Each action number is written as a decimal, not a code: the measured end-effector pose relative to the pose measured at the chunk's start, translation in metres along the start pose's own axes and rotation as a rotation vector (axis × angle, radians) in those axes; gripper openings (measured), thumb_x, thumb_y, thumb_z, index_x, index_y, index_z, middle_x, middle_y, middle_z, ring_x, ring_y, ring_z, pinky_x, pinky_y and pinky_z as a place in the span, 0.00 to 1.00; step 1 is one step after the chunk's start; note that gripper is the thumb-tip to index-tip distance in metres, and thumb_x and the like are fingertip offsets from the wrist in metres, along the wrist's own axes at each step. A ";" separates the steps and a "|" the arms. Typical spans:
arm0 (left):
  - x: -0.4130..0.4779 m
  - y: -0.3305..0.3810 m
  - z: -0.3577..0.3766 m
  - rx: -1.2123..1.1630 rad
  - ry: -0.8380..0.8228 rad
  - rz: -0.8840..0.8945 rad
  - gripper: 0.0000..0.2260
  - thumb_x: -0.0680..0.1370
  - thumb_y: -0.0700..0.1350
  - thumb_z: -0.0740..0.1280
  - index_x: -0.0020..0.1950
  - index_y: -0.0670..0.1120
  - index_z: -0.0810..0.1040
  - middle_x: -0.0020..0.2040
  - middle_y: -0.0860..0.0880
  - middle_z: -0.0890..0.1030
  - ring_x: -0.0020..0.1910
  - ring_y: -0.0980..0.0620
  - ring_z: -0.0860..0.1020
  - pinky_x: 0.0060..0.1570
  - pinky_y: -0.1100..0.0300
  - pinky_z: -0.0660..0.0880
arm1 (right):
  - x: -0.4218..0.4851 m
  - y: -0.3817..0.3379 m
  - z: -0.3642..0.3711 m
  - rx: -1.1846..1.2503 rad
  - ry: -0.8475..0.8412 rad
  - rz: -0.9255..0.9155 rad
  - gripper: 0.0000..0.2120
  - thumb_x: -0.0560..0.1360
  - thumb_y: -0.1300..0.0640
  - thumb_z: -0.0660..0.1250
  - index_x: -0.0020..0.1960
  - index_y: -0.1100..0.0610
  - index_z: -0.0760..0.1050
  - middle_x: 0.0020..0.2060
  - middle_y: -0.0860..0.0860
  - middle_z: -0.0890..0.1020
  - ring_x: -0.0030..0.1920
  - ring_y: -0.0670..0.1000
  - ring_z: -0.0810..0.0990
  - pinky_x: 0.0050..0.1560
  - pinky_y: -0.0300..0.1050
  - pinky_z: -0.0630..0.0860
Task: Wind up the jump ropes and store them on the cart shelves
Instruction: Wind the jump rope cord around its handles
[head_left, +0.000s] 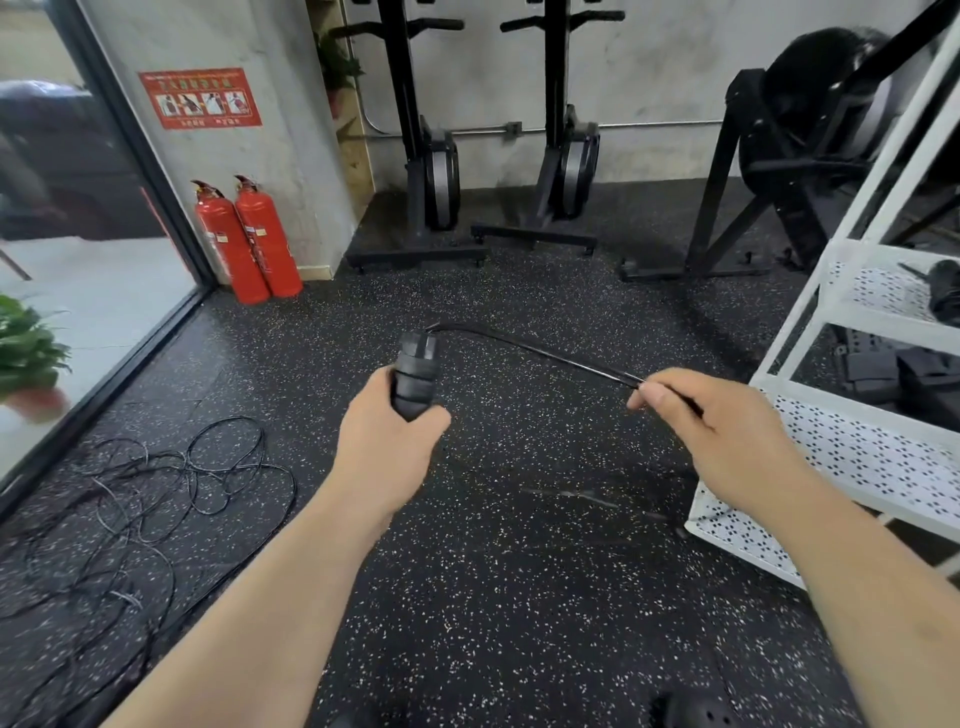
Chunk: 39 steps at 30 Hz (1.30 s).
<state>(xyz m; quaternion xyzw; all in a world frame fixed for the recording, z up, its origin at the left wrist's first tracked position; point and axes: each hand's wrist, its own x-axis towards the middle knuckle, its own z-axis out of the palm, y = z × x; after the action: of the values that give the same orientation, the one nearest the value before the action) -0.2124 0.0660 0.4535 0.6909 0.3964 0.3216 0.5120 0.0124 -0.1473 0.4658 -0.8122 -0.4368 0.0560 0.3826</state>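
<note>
My left hand (387, 441) grips the black handles of a jump rope (414, 374), held upright with cord wound round them. From the top of the handles a black cord (540, 351) arcs to the right. My right hand (722, 421) pinches that cord between thumb and fingers. A white perforated cart (857, 452) stands at the right, its shelves close to my right hand. On an upper shelf lies a dark wound jump rope (943, 291). Several loose black ropes (130, 499) lie tangled on the floor at the lower left.
Two red fire extinguishers (249, 241) stand by the wall at the left, beside a glass wall. Black rowing machines (441, 171) stand upright along the back wall, with an exercise bike at the right. Dark items lie on the cart's lower shelf (893, 374). The floor is speckled rubber.
</note>
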 end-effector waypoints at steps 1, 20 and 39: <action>-0.001 -0.001 0.003 -0.086 -0.046 -0.045 0.12 0.78 0.39 0.71 0.58 0.53 0.78 0.41 0.47 0.80 0.36 0.49 0.75 0.41 0.49 0.76 | 0.000 -0.002 0.005 -0.018 0.014 0.015 0.12 0.85 0.43 0.60 0.48 0.40 0.80 0.22 0.45 0.68 0.23 0.45 0.64 0.27 0.37 0.65; -0.047 -0.004 0.055 -0.549 -0.575 -0.310 0.24 0.73 0.41 0.71 0.69 0.41 0.80 0.49 0.45 0.80 0.36 0.49 0.77 0.38 0.52 0.78 | -0.017 -0.028 0.087 -0.120 -0.252 0.045 0.11 0.87 0.50 0.59 0.58 0.47 0.81 0.46 0.49 0.86 0.46 0.53 0.83 0.44 0.49 0.77; -0.020 0.003 0.033 -0.698 -0.190 -0.264 0.16 0.80 0.35 0.70 0.66 0.47 0.82 0.50 0.43 0.84 0.38 0.48 0.80 0.39 0.51 0.79 | -0.003 -0.021 0.054 -0.008 0.026 0.014 0.14 0.87 0.43 0.59 0.47 0.42 0.78 0.24 0.44 0.74 0.24 0.44 0.69 0.29 0.41 0.67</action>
<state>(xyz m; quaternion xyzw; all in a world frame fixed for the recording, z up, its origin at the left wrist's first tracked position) -0.1929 0.0331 0.4463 0.4449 0.2995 0.3029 0.7878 -0.0261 -0.1119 0.4416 -0.8175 -0.4262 0.0465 0.3845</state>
